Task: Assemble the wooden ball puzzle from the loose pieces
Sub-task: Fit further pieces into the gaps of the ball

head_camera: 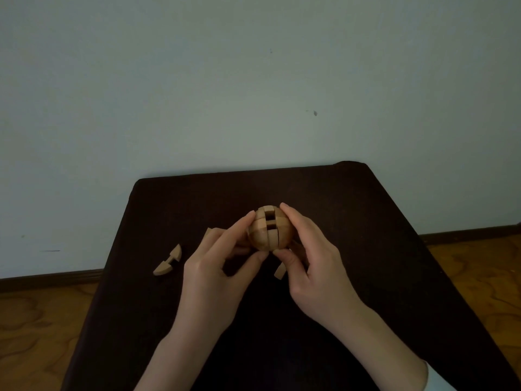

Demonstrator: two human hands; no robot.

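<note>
The ball (268, 229), nearly whole, sits gripped between our left hand (214, 266) and right hand (313, 258); next, slot in the loose piece (168, 260) left of it.

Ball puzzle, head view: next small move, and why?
Probably free the left hand and fetch the loose piece at the table's left edge: the ball, held by both hands, still shows an open slot on top.

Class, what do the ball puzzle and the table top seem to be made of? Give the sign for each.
Ball puzzle: pale wood, apparently unvarnished; matte tan faces, cut seams and slots. Table top: dark, matte, possibly cloth or painted board; too dim to tell.
</note>
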